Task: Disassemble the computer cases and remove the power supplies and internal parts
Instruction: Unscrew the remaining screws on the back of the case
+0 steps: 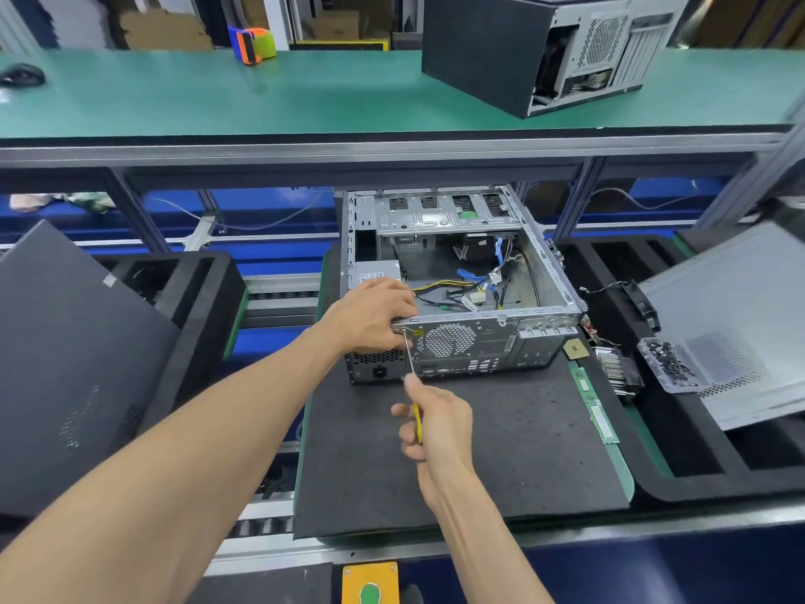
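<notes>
An open grey computer case [540, 272] lies on its side on a dark mat [501, 451], rear panel toward me. Its power supply [378, 272] sits in the near-left corner, with loose yellow, black and blue cables [461, 289] inside. My left hand [370, 316] grips the case's rear top edge over the power supply. My right hand [435, 425] holds a yellow-handled screwdriver [410, 355], its tip at a screw on the rear panel's upper left.
A second closed computer case [501, 50] stands on the green upper shelf. A dark side panel [65, 364] leans at left. At right lie a grey side panel [740, 316], a clear tray of screws [671, 364], a heatsink [616, 368] and memory sticks [599, 411].
</notes>
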### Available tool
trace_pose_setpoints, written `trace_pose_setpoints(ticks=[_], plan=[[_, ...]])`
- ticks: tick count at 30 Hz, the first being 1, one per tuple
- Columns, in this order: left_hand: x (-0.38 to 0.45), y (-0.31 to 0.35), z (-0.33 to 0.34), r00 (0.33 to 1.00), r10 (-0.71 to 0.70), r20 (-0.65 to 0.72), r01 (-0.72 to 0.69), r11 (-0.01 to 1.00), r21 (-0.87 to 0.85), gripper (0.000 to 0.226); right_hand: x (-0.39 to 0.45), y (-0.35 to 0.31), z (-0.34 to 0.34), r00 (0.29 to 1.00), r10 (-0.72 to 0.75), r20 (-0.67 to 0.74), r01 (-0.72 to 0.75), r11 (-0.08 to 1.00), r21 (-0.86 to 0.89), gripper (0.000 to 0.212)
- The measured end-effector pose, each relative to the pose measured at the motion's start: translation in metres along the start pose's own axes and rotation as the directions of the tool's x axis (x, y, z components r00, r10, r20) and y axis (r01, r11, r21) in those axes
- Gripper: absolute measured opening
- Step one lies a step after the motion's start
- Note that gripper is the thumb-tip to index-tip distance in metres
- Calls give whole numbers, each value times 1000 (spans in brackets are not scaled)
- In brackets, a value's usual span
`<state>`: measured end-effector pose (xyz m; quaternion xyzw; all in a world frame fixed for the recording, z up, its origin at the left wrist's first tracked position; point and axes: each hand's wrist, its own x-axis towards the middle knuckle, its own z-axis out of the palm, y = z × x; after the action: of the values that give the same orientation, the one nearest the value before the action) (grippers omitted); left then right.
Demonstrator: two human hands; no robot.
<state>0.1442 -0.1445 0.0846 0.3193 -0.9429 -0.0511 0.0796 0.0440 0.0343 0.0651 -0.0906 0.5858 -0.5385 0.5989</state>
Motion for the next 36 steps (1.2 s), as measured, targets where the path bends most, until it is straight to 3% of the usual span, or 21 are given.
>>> trace_pose_setpoints(ticks=[4,11,13,16,19,24,26,28,31,36], plan=[[1,0,0,1000,2,3,-2,1000,6,34,1,-1,-3,999,45,17,-45,999,11,38],[1,-1,0,1000,-3,19,3,1000,22,35,-3,4,-3,1000,-23,1,23,1000,8,20],[1,-1,0,1000,-4,20,4,1000,27,36,-3,4,-2,999,-42,0,42,999,24,30],[1,-1,0,999,-9,31,8,999,38,38,-1,0,-2,999,15,45,-17,999,46,25],[0,0,0,1000,-2,11,2,1000,26,35,0,-1,-4,997,58,45,-60,998,25,40],[0,1,0,1000,-2,8,2,1000,25,37,-3,3,-7,1000,-15,15,15,1000,-8,18],[0,1,0,1000,-2,13,1,1000,27,38,-3,3,-7,1000,-19,23,19,1000,0,27],[0,1,-1,1000,-2,15,1,1000,25,38,-1,2,-6,998,16,60,-17,1000,4,21],[0,1,-1,1000,-1,13,1,1000,29,37,0,0,-6,995,66,68,-66,998,-1,37],[0,1,-2,1000,0,6,0,1000,15,33,-2,4,-8,999,-17,40,18,999,-32,20]])
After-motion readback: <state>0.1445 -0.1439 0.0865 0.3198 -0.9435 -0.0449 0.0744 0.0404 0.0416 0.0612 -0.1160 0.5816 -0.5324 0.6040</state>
